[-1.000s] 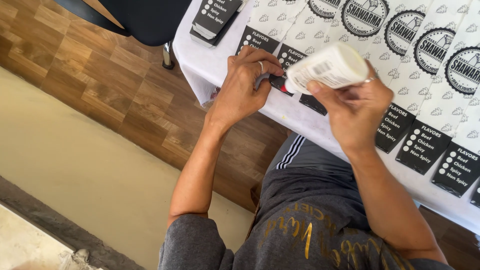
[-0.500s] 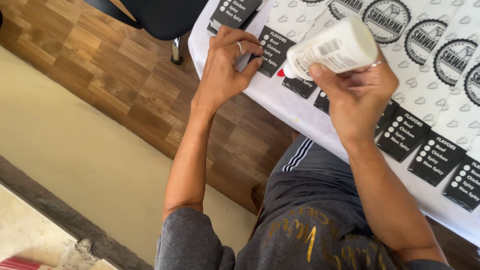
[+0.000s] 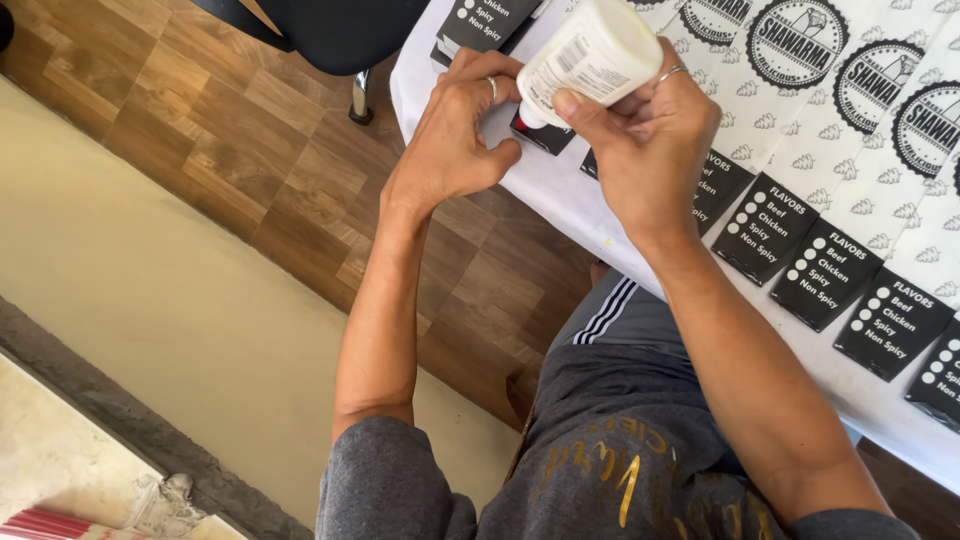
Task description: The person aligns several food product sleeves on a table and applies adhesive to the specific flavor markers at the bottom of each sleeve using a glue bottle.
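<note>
My right hand (image 3: 645, 140) grips a white squeeze bottle (image 3: 590, 52) tipped nozzle-down, its red tip touching a black-and-white printed paper sleeve (image 3: 545, 135) at the table edge. My left hand (image 3: 455, 140) rests beside the nozzle with fingers curled, pressing on that sleeve. A row of the same printed paper sleeves (image 3: 830, 270) lies overlapped along the white table (image 3: 560, 190), each with a black end panel and a round logo on a white body.
A dark chair (image 3: 340, 35) on a metal leg stands at the table's far left corner. Wood parquet floor (image 3: 270, 170) runs beside a beige strip and a stone edge. More sleeves are stacked at the table's top left (image 3: 480, 25).
The view has shifted and the hands sit lower and more central. The bottle has tipped further, its nozzle now down on the sleeve, and my left hand has closed in beside it.
</note>
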